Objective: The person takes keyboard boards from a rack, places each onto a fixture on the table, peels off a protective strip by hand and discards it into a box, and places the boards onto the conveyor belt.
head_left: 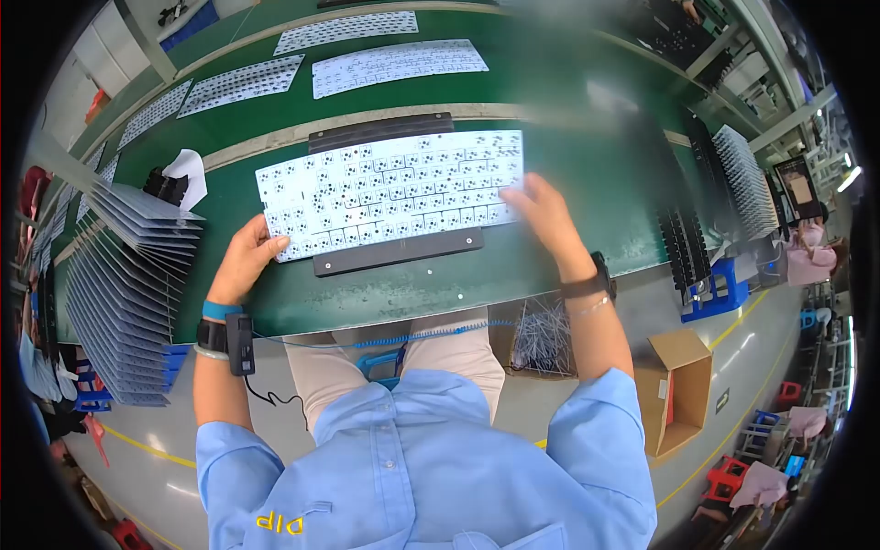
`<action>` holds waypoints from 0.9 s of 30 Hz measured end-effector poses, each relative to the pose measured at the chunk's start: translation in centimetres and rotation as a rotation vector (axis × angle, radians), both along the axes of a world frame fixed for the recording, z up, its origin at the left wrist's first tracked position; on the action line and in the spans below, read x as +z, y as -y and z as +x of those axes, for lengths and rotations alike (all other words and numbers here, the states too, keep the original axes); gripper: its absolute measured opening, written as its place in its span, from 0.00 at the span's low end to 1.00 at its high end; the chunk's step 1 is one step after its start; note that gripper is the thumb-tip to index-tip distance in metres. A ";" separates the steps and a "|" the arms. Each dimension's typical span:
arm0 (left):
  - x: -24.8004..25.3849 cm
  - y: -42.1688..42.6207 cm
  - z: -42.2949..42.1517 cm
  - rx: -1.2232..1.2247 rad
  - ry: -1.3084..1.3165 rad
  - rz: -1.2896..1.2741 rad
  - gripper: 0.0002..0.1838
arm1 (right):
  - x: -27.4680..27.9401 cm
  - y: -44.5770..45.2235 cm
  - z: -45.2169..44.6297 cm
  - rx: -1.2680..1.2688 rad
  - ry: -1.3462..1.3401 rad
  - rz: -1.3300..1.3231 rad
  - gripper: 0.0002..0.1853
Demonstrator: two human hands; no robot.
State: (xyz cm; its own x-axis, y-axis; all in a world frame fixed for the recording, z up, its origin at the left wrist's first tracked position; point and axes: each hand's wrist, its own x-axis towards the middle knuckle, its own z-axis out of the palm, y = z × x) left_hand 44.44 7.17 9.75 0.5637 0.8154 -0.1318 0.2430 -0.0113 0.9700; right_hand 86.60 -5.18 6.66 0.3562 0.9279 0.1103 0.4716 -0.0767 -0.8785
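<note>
Board point(394, 194) at frame centre, lying over the dark fixture bars point(399, 251) on the desk point(385, 298); hands apart, left point(246, 259) gripping its left end, right point(541, 213) at its right edge; seating looks nearly done, final alignment unclear.

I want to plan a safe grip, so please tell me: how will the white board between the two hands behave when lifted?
The white board looks thin and wide, so it is probably light and may flex slightly. Printed circuit lines suggest a fragile face. Being long, it may tip if lifted one-handed.
</note>
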 end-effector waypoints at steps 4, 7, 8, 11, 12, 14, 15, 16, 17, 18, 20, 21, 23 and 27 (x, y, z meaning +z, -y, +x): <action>0.8 -1.4 -0.3 -0.101 -0.205 -0.019 0.18 | 2.4 -0.2 -0.2 0.090 -0.067 -0.115 0.12; 0.2 -1.1 -0.4 -0.088 -0.142 -0.034 0.17 | 3.7 0.4 -0.8 0.080 -0.114 -0.141 0.11; -0.1 -0.4 -0.3 -0.023 -0.045 0.004 0.16 | 4.4 1.2 -1.4 0.048 -0.142 -0.116 0.10; 0.6 1.2 -0.8 0.037 0.027 0.049 0.14 | 4.5 2.3 -2.0 0.031 -0.166 -0.065 0.08; 0.4 1.3 -1.4 0.063 -0.002 0.101 0.13 | 4.3 2.8 -2.0 0.051 -0.162 -0.031 0.06; 0.1 1.4 -2.6 0.112 -0.029 0.174 0.10 | 4.1 2.7 -3.3 0.055 -0.140 0.002 0.06; 0.0 1.3 -3.1 0.106 -0.024 0.174 0.10 | 4.0 2.5 -3.8 0.067 -0.124 0.039 0.05; 0.1 1.3 -3.4 0.108 -0.042 0.186 0.10 | 3.5 2.0 -3.8 0.085 -0.142 0.033 0.05; 0.3 1.3 -3.5 0.111 -0.061 0.198 0.09 | 3.4 2.1 -3.7 0.080 -0.141 0.034 0.05; 0.4 1.4 -3.2 0.126 -0.050 0.199 0.09 | 3.4 2.2 -3.6 0.083 -0.114 0.002 0.05; 0.2 0.6 -3.5 0.105 -0.064 0.215 0.10 | 3.8 2.1 -4.0 0.084 -0.150 0.011 0.06; 0.0 0.4 -3.5 0.084 -0.084 0.225 0.10 | 3.6 2.1 -3.7 0.080 -0.151 0.007 0.06; 0.3 0.1 -2.8 0.063 -0.049 0.156 0.12 | 3.1 1.3 -3.1 0.119 -0.169 -0.036 0.08; 1.4 -1.4 -2.5 -0.029 -0.124 -0.037 0.16 | 4.2 -0.4 -2.2 0.161 -0.126 -0.216 0.10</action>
State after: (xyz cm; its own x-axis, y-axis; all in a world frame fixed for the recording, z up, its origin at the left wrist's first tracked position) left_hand 41.90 8.54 11.19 0.5644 0.7924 -0.2315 0.3610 0.0153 0.9324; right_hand 84.41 -4.74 10.84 0.2005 0.9709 -0.1312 0.3814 -0.2007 -0.9024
